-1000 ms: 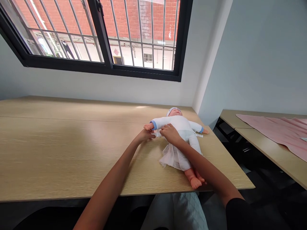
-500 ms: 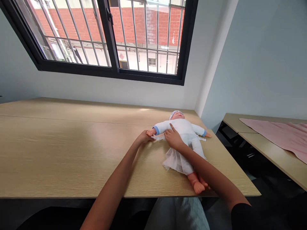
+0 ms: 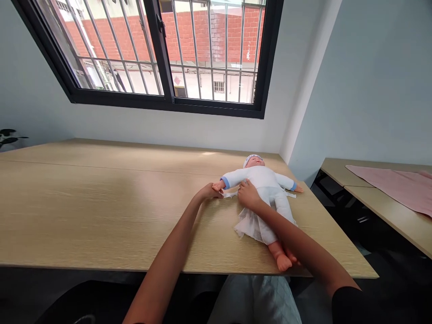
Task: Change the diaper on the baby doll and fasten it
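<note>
A baby doll [image 3: 265, 176] in a white outfit with blue cuffs and a patterned cap lies on its back, arms spread, bare feet toward me. Around its waist is a white wrap [image 3: 266, 192] with a sheer, ruffled part [image 3: 250, 227] spread over the table beside the legs. My left hand [image 3: 209, 191] is by the doll's outstretched hand, closed on the end of a thin white strip [image 3: 230, 195] that runs from the waist. My right hand [image 3: 248, 194] rests at the doll's side with curled fingers; what they grip is hidden.
The wooden table [image 3: 118, 216] ends just past the doll on the right. Beyond a gap stands another table [image 3: 357, 180] with a pink cloth [image 3: 391, 184] on it. A barred window [image 3: 168, 105] is in the wall behind.
My right hand's index finger, stretched out before, is now curled in at the doll's side. My left hand stays at the strip's end. The view has shifted slightly left.
</note>
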Demonstrator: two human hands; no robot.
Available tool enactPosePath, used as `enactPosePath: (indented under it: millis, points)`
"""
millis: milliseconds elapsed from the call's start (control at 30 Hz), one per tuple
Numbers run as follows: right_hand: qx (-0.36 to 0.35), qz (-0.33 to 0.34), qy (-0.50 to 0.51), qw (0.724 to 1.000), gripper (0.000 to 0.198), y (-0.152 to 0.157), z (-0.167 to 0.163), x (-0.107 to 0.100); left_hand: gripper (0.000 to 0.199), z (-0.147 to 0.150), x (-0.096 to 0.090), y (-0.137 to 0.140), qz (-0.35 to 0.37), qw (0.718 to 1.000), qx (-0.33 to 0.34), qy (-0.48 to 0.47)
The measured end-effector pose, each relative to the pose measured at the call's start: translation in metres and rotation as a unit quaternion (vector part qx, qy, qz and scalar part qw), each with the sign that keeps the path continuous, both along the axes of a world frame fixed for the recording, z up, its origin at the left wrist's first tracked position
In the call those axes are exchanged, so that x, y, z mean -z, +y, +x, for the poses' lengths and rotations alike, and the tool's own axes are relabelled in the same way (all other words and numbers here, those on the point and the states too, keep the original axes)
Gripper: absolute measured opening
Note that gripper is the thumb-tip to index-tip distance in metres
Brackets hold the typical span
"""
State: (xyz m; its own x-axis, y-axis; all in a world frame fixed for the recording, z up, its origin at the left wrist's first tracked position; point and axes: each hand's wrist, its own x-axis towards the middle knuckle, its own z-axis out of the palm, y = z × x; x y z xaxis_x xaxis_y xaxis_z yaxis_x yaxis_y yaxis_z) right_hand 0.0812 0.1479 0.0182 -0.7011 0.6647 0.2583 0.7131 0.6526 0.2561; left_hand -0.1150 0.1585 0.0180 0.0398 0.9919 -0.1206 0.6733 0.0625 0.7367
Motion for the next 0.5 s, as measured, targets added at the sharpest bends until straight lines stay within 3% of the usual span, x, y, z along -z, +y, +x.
enactPosePath:
  millis: [133,267,400,500]
  points:
    - [-0.04,0.022,0.049,0.998,0.022,-0.017,0.002,-0.013,0.018,0.005,-0.003,0.0,0.019,0.999,0.0,0.035]
    - [-0.073,-0.029,0.177,0.981,0.018,-0.046,0.032,-0.034,0.015,0.003,-0.011,-0.006,0.03,0.995,-0.017,0.088]
    - [-0.039,-0.076,0.273,0.958,0.021,-0.081,0.1,-0.046,0.007,-0.013,-0.036,-0.026,0.056,0.976,-0.119,0.176]
    - [-0.016,-0.1,0.301,0.948,0.022,-0.107,0.147,-0.033,0.018,-0.002,-0.057,-0.049,0.154,0.931,-0.223,0.245]
